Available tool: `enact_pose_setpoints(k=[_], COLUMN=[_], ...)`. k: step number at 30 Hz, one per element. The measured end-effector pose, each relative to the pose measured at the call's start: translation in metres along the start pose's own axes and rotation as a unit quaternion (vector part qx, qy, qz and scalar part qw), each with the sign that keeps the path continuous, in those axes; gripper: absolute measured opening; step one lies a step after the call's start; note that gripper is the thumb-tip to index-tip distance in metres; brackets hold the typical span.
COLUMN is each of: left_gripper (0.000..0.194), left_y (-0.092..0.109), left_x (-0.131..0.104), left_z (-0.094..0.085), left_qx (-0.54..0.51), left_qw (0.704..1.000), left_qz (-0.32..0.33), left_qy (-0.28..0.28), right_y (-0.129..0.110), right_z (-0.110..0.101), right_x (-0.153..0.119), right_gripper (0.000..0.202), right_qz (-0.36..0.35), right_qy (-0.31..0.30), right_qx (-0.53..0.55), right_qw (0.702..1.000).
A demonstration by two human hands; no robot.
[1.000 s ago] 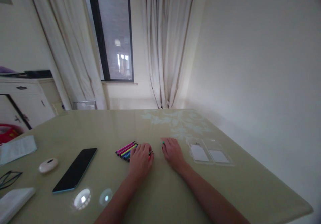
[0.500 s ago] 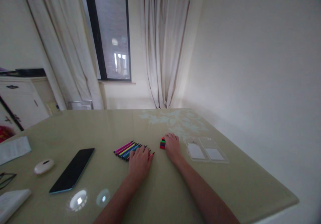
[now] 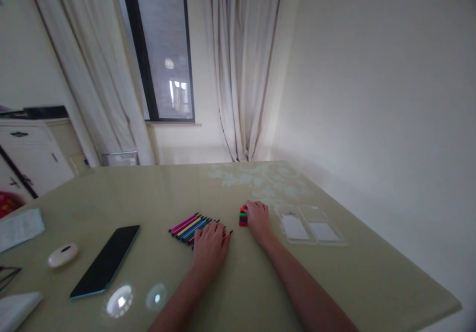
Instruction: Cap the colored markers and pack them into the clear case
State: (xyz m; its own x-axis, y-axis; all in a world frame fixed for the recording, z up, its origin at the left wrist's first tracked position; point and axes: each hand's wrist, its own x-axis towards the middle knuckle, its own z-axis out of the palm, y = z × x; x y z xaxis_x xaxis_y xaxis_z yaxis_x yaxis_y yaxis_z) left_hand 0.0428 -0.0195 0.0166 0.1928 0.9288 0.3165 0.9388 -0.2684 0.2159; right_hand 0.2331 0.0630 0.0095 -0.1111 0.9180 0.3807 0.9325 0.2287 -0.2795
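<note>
A row of felt-tip pens (image 3: pixel 188 227) in pink, yellow, blue and other colours lies slanted on the table, thin dark tips pointing away to the right. My left hand (image 3: pixel 210 243) rests over the row's right end, fingers curled, with a red felt-tip pen (image 3: pixel 227 235) by its thumb. Its palm hides part of that pen and its neighbours. To the right, my right hand (image 3: pixel 258 219) closes around the side of a small stack of coloured pen caps (image 3: pixel 243 218), red, green and dark. The fingers cover the stack's right part.
An open clear plastic case (image 3: pixel 313 238) with white inserts lies right of my right hand. On the left are a phone (image 3: pixel 106 261), a white rounded case (image 3: pixel 62 255), a folded pale cloth or paper (image 3: pixel 22 229), dark-framed glasses (image 3: pixel 9 275) and a white object (image 3: pixel 18 306).
The view has shifted slightly. Both hands keep almost the same places, the left over the pens and the right at the caps.
</note>
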Motion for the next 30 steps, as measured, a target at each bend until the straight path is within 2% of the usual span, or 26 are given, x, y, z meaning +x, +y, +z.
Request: enact_pose_setpoints(k=[5, 8, 11, 14, 18, 24, 30], left_gripper=[0.025, 0.023, 0.021, 0.023, 0.025, 0.025, 0.023], left_y=[-0.005, -0.008, -0.011, -0.01, -0.007, -0.006, -0.005], left_x=[0.006, 0.01, 0.01, 0.006, 0.001, -0.004, -0.007], left_z=[0.001, 0.005, 0.012, 0.015, 0.009, -0.004, -0.003], left_qx=[-0.005, -0.041, -0.106, -0.147, -0.162, -0.171, -0.18], left_qw=[1.0, 0.999, 0.993, 0.981, 0.971, 0.972, 0.974], left_qz=[0.01, 0.002, 0.009, 0.048, 0.077, 0.083, 0.078], left_qy=[0.026, 0.034, 0.054, 0.113, 0.156, 0.137, 0.114], right_y=[-0.003, -0.003, 0.0, 0.005, 0.01, 0.005, -0.002], right_z=[-0.004, -0.008, -0.015, -0.027, -0.043, -0.053, -0.052], right_x=[-0.003, -0.012, -0.027, -0.038, -0.042, -0.045, -0.049], right_gripper=[0.027, 0.029, 0.026, 0.024, 0.02, 0.015, 0.015], right_qz=[-0.022, -0.063, -0.101, -0.101, -0.097, -0.135, -0.134], right_qy=[0.059, 0.087, 0.075, 0.067, 0.061, 0.034, 0.038], right_qx=[0.098, 0.207, 0.29, 0.334, 0.4, 0.445, 0.459], right_qw=[0.993, 0.972, 0.949, 0.935, 0.909, 0.885, 0.877])
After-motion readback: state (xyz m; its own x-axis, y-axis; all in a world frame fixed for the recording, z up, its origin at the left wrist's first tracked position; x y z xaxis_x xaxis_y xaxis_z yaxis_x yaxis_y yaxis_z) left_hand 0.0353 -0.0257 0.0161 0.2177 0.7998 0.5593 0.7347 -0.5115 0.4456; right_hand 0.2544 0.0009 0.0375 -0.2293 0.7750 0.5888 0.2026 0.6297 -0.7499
